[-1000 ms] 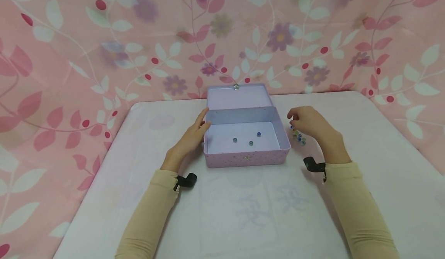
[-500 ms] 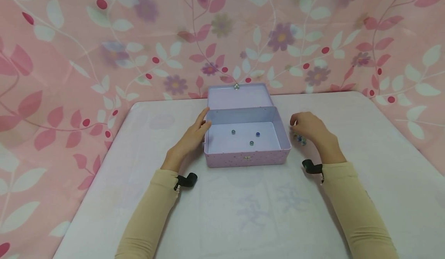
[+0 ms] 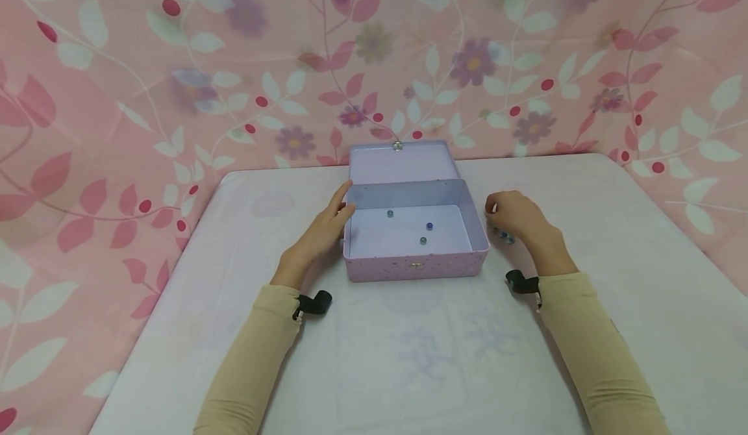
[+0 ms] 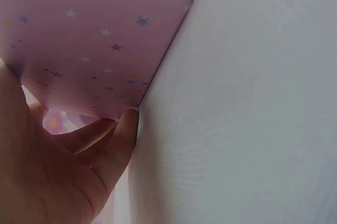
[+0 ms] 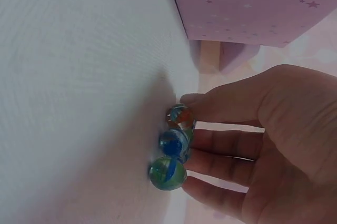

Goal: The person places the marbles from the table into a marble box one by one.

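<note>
A pink floral cloth (image 3: 374,52) hangs behind the box, and a white-covered table (image 3: 380,357) spreads beneath it. The lilac, star-printed box (image 3: 380,267) stands with its lid (image 3: 403,163) raised at the back. At the box's left side, a person's left hand (image 3: 318,230) rests with fingers extended, touching the wall. Just right of the box, the right hand (image 3: 520,217) reaches down with bent fingers, its tips at a small cluster of glass marbles (image 3: 504,234); whether it pinches one cannot be told. The cluster, on the table near the box's right wall, shows a green marble (image 5: 167,173), a blue marble (image 5: 171,142) and an orange-and-blue marble (image 5: 180,115), with others partly hidden. Inside the box, three marbles lie apart on its floor: two greyish-green marbles (image 3: 423,241) and one dark blue marble (image 3: 429,226).
</note>
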Demonstrator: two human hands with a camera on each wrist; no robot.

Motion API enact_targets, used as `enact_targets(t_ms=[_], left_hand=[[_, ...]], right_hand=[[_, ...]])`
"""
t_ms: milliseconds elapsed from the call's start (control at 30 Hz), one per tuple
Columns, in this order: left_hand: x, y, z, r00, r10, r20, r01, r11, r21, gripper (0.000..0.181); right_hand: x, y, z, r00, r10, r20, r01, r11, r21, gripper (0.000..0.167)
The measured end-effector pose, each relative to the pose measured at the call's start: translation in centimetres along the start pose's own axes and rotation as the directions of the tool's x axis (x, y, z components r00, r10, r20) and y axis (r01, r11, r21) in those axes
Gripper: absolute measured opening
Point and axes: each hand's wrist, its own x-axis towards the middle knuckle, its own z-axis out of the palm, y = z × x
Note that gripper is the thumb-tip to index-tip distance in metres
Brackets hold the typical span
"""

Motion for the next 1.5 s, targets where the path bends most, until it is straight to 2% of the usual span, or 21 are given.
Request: enact_targets(t_ms=[333, 700, 967, 1333, 1500], left_hand=[[0.0, 0.0, 0.0, 1.000, 0.005, -0.002, -0.005, 1.000, -0.004, 0.058], [-0.1, 0.2, 0.1, 1.000, 0.001, -0.002, -0.001, 1.000, 0.004, 0.059], [0.0, -0.1, 0.1, 1.000, 0.001, -0.008, -0.001, 1.000, 0.005, 0.059], [0.1, -0.2, 0.1, 1.000, 0.002, -0.023, -0.002, 1.000, 0.020, 0.059], [0.2, -0.2, 0.1, 1.000, 0.005, -0.019, -0.005, 1.000, 0.012, 0.059]], right_hand=[[-0.4, -0.3, -0.3, 0.999, -0.031, 0.011, 0.031, 1.000, -0.003, 0.027], [-0.2, -0.6, -0.9, 0.999, -0.011, 0.034, 0.009, 0.999, 0.033, 0.029], [-0.6, -1.8, -1.9, 0.992, -0.111, -0.055, 0.113, 0.993, 0.028, 0.025], [-0.9, -3.3, -2.3, 0.973, -0.179, -0.147, 0.187, 0.981, 0.043, 0.020], [-1.2, -3.6, -2.5, 0.968, -0.195, -0.160, 0.203, 0.978, 0.039, 0.021]])
